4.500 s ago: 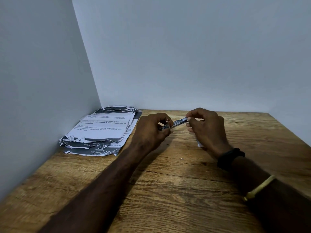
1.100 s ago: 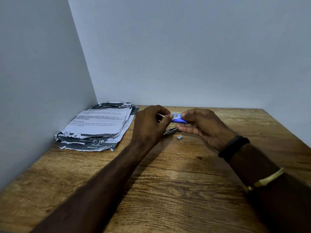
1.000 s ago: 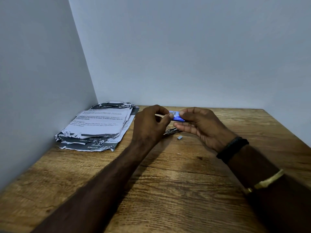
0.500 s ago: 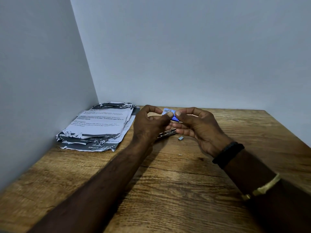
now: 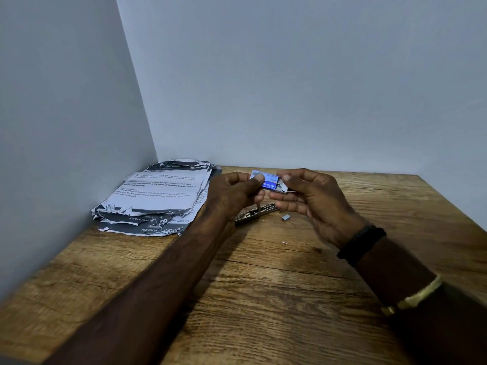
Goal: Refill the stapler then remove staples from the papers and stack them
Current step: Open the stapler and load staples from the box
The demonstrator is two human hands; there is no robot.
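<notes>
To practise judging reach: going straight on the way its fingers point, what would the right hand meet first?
Past the blue staple box both hands pinch, the right hand would probably meet the left hand, though depth is unclear.

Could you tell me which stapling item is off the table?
The blue staple box, pinched by left hand and right hand; stapler and staple strip lie on the table.

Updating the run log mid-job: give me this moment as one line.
step: refill | left hand: pinches staple box | right hand: grips same box | stapler: on table under hands | papers: piled left
</notes>
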